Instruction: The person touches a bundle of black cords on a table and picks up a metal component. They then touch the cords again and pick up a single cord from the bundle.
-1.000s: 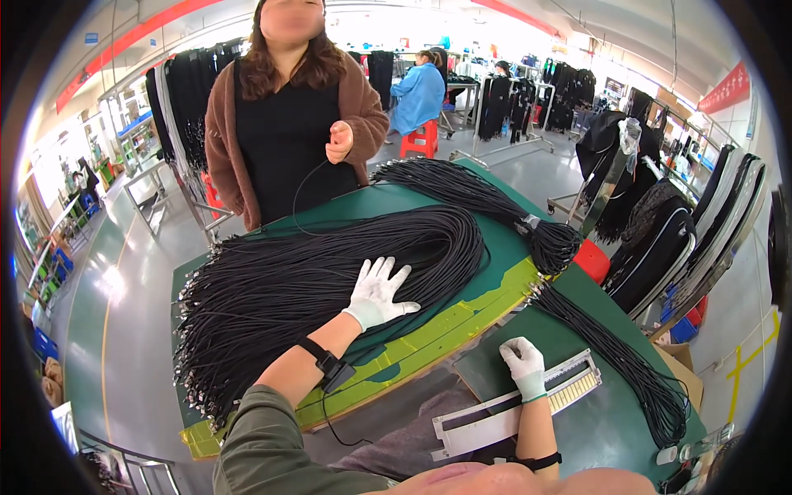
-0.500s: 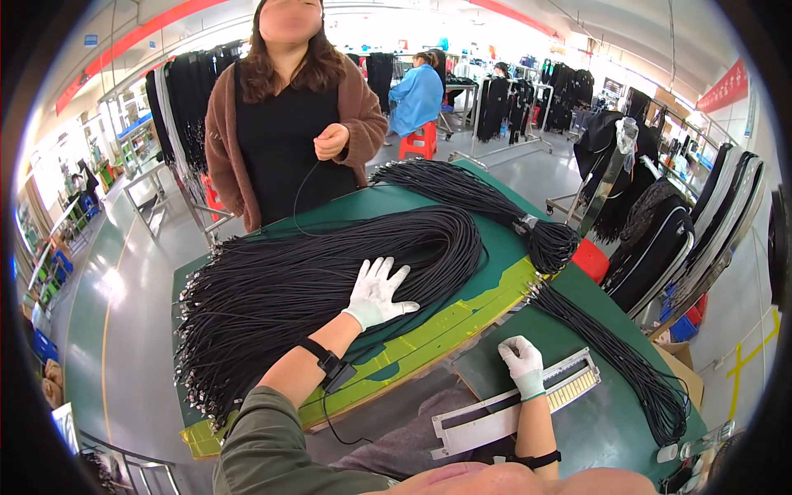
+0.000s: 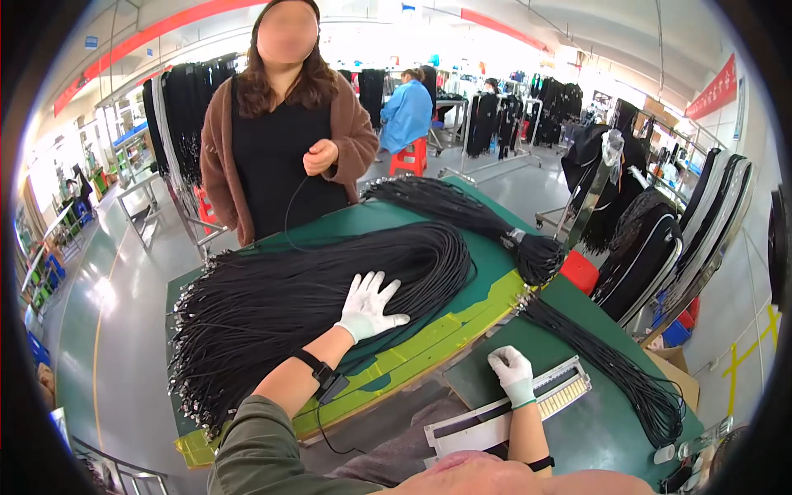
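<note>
My left hand (image 3: 369,309), in a white glove, lies with spread fingers on a large bundle of black cords (image 3: 305,280) with small metal ends at its left side. My right hand (image 3: 511,373), also gloved in white, is closed with curled fingers over the green table at the right. Whether anything small is in it cannot be made out. By my right wrist lies a long, narrow metal frame with a row of pale yellow pieces (image 3: 563,399). Across the table, a person's hand (image 3: 320,157) holds up one thin black cord (image 3: 289,216).
A tied cord bundle (image 3: 462,206) lies along the far edge, and a thinner bundle (image 3: 606,355) at the right. Yellow-green tape (image 3: 412,351) covers a strip of the green table (image 3: 594,450). Racks of hanging straps (image 3: 701,223) and a red stool (image 3: 410,157) stand beyond.
The view has tilted slightly, so the person opposite shows more fully. My left hand stays flat on the cords, and my right hand stays closed in about the same place.
</note>
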`<state>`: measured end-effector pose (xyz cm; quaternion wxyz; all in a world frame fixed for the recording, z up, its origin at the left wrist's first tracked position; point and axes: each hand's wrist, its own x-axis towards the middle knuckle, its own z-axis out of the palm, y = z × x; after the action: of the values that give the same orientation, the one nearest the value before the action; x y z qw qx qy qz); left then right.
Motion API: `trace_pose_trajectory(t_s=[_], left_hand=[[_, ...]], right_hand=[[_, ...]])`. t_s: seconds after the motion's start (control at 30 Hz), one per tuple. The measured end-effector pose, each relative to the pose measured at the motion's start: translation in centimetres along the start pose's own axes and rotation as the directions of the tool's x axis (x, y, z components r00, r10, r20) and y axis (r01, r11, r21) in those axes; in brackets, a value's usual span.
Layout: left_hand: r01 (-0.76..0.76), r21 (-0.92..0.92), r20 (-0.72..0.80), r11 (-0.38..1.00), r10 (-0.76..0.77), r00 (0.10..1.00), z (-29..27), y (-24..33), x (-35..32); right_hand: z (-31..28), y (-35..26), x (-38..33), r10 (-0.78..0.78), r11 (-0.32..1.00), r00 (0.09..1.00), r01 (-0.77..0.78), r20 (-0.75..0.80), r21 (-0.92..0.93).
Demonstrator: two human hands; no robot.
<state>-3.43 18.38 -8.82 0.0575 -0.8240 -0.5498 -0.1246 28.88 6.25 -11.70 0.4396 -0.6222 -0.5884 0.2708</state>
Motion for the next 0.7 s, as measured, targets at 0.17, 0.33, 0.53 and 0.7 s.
trace_pose_trajectory(t_s=[0.17, 0.33, 0.53, 0.7], left_hand=[[-0.031, -0.007, -0.064, 0.999, 0.030, 0.997, 0.5, -0.1, -0.3], [-0.036, -0.005, -0.058, 0.999, 0.036, 0.998, 0.5, 0.1, -0.9], [-0.026, -0.023, -0.054, 0.999, 0.025, 0.998, 0.1, 0.3, -0.8], [-0.004, 0.013, 0.004, 1.000, 0.004, 1.000, 0.1, 0.2, -0.5]], right_hand=[[0.2, 1.8, -0.5, -0.070, 0.996, 0.997, 0.069, -0.024, -0.056], [0.3, 2.0, -0.6, -0.061, 0.995, 0.998, 0.061, -0.001, -0.081], [0.0, 0.7, -0.6, -0.051, 0.993, 0.999, 0.049, -0.016, -0.108], [0.3, 1.1, 0.1, -0.071, 0.997, 0.997, 0.071, -0.009, -0.036]])
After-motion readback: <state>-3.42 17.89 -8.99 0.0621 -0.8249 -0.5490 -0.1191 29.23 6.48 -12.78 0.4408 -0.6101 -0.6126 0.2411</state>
